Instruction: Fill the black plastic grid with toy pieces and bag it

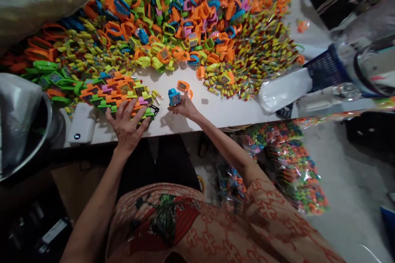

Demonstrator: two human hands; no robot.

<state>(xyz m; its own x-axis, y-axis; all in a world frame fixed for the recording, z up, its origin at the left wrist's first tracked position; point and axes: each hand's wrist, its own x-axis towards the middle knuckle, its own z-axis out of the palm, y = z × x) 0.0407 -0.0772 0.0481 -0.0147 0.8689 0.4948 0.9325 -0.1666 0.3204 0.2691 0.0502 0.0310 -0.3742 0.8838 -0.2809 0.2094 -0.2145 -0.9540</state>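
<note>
Patterned top [212,230], worn by the person, orange-brown with red motifs: nearest my remote view.

Left hand [128,123]: fingers spread, palm down, laid over the near edge of a packed block of plastic watches [123,88] in orange, green, yellow and pink; I see no single piece gripped. Small black frame [154,109]: just beside its fingertips.

Right hand [185,107]: closed on one blue toy watch [174,97], held by the fingers; I cannot tell the thumb's exact place.

Surface and room, as I log them left to right. Metal basin [49,119], with a clear plastic bag [18,107] in it. Translucent sack [43,0], bulky, upper left. White device [82,123], small dark display, at the table edge. White table [222,114], carrying a broad heap of watches [197,8] in mixed colours, fronted by small yellow pieces [256,59]. Flat clear bags [285,90]; dark keypad [285,111] partly under them; blue basket [324,65] behind. Filled bags [298,168] on the grey floor [348,172], lower right.

Position of the blue toy watch: in the right hand's fingers, right of the packed block and apart from it. Orange watch pieces [183,86]: just beyond that hand, on the table.
</note>
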